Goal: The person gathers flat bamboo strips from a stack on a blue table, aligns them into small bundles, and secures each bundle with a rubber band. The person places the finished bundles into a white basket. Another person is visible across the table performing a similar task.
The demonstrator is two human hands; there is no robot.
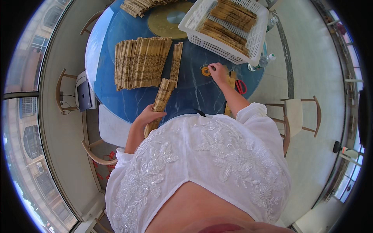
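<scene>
My left hand [148, 116] is closed around a bundle of narrow tan strips [163, 94] with dark printed patterns, held upright near my body at the table's front edge. The bundle's lower end is partly hidden by my hand. My right hand [218, 72] reaches over the table with its fingertips bent together at a small heap of yellow rubber bands [205, 71]. Whether a band is pinched between them is too small to tell. Just beyond the bundle lies a separate printed strip or thin stack [176, 62]. Left of it, a wide row of similar strips [141, 64] is spread out.
A white plastic basket [215, 49] holding more strips stands at the back right. Red-handled scissors [241, 87] and plain tan strips [232, 80] lie by my right forearm. A plastic bottle [260, 63] is beside the basket. More strips [135, 7] lie at the back of the blue round table [131, 102].
</scene>
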